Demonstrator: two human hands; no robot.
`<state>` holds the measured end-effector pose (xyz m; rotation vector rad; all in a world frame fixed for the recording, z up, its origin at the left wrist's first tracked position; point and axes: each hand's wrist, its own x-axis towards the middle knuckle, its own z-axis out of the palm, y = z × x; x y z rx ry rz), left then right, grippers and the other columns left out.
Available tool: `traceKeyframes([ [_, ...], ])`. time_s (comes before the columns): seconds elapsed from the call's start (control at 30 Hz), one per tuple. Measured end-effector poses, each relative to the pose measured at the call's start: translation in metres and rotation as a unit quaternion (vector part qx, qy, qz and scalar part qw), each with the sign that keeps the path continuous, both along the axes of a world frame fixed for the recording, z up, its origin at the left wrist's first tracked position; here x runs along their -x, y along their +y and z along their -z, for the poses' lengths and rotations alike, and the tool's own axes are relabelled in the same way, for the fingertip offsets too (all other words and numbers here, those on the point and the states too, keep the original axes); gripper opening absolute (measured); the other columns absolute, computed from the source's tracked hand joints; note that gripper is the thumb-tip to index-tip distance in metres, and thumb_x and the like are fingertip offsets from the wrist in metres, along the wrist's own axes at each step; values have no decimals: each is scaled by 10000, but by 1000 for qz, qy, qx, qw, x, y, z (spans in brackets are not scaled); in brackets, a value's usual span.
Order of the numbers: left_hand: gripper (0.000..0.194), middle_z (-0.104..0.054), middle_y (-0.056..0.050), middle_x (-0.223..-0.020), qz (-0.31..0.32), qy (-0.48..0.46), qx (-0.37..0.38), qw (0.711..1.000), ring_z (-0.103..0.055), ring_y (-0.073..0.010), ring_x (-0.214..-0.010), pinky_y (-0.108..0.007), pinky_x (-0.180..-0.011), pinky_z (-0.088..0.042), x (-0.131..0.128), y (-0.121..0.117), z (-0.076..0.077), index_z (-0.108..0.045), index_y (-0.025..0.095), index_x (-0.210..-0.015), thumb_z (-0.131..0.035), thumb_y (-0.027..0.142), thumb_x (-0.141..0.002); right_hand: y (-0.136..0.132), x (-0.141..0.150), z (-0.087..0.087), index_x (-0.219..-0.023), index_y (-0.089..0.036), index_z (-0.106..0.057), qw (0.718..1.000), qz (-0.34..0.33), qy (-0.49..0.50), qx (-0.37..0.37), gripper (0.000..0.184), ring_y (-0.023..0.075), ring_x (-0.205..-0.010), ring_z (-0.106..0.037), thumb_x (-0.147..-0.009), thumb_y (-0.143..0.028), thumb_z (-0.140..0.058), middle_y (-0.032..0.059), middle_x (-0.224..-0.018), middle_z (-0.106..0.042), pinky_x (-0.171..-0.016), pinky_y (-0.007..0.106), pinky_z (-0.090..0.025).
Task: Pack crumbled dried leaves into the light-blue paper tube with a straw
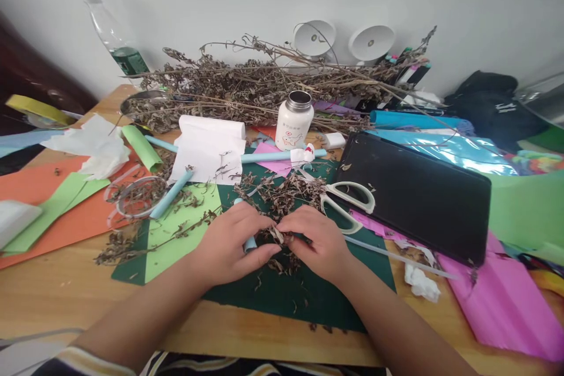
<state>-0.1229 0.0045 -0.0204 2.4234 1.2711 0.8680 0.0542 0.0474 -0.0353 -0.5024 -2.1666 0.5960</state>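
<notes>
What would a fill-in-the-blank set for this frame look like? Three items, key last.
1. The left hand and right hand pinch dry leaves above a dark ____ sheet.
2. Of the two hands, the scissors lie nearer the ____ one.
3. The flask is not capped but ____.

Missing words: green; right; open.

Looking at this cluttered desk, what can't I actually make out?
All in the head view:
Palms of the left hand and right hand: mostly hidden by the hands' own backs.
Blades of the scissors: largely covered by dried leaves.
Lettering on the white bottle: too small to read.
White object: cut off by the left edge.
</notes>
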Motion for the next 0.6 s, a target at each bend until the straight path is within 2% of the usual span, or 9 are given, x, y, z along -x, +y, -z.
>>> traceKeyframes([
  [0.13,139,-530,-31,-649,-21,-66,55,996,-471,-150,-650,-271,-615,-381,-1,-1,-1,-548,138,-848,-459,226,-788,0,2,0,-824,-171,-548,1000,13,-9,-6,152,116,-645,-554,-733,-73,-478,28,-722,-647,-606,239,-444],
  [0.23,108,-520,-21,-634,-39,-101,76,991,-473,-133,-651,-255,-623,-380,-2,-1,-1,-539,142,-719,-448,146,-777,-1,1,2,-828,-187,-545,1000,14,-19,1,163,117,-635,-549,-732,-75,-474,14,-716,-648,-607,241,-450],
  [0.43,111,-510,-21,-615,-46,-123,73,989,-460,-130,-637,-256,-607,-378,-3,1,1,-529,135,-672,-461,119,-758,-5,-1,6,-880,-186,-536,998,42,-20,37,158,119,-637,-553,-732,-131,-516,22,-755,-642,-593,238,-455],
  [0.6,128,-504,-28,-615,-70,-110,54,990,-456,-136,-639,-268,-609,-375,-4,2,3,-534,131,-654,-465,133,-762,-6,0,7,-802,-195,-501,997,52,10,48,76,101,-579,-558,-739,-196,-544,8,-706,-632,-570,224,-453],
])
